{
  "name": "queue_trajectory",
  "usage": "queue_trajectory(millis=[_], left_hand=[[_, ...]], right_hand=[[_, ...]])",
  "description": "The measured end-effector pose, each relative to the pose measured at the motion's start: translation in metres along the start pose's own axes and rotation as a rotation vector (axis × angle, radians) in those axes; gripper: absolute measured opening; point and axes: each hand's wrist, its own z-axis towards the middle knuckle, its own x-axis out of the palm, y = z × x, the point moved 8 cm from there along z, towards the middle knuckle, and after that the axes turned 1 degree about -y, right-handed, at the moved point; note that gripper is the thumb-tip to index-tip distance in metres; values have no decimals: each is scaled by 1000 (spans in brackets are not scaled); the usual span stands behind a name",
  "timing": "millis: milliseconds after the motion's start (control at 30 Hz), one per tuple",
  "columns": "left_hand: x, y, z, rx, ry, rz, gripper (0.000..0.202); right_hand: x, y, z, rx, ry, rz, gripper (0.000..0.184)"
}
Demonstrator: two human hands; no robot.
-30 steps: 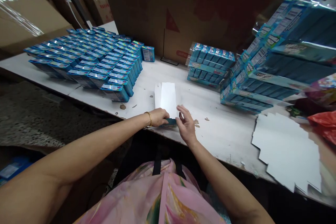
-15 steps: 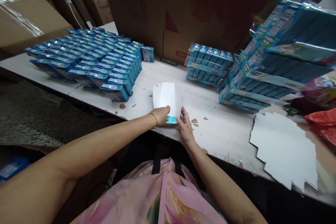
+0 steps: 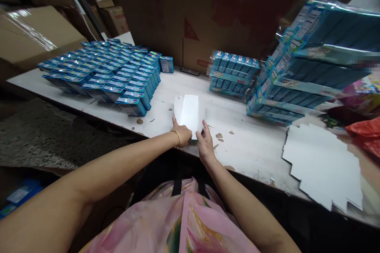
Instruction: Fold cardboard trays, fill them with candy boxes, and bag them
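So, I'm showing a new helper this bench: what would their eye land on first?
The rows of small blue boxes on the left of the table stand out first, with plastic-wrapped blue stacks piled at the right. Between them, the left hand and right hand meet at the near edge, at a white card.

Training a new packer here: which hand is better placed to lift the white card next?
Probably the right hand: its spread fingers sit at the near right edge of the white card, while the left hand lies over the card's near left corner.
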Motion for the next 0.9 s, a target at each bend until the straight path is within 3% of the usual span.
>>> queue_trajectory(millis=[100,233,367,433,533,600,667,733,800,900], left_hand=[[5,0,7,-85,109,18,14],[5,-2,1,-85,191,43,14],[-3,6,-25,-7,188,-40,34],[-19,16,-34,66,71,-96,37],[-63,49,-26,78,-277,-166,43],[-92,83,-6,-49,-496,-241,47],[-103,118,25,-244,-561,-378,52],[-95,140,58,-392,-480,-516,53],[-79,147,79,-435,-395,-604,46],[-47,145,80,-410,-345,-705,42]], right_hand=[[2,3,-2,-41,16,-66,62],[2,12,-7,-59,117,-44,69],[-27,16,18,45,128,-43,72],[-47,18,47,63,69,-177,66],[-60,15,99,120,16,-481,62],[-53,5,130,244,71,-681,63],[-40,-6,151,359,155,-808,60],[-27,-13,161,413,215,-852,49],[-18,-18,162,419,263,-853,34],[-11,-22,146,381,345,-827,25]])
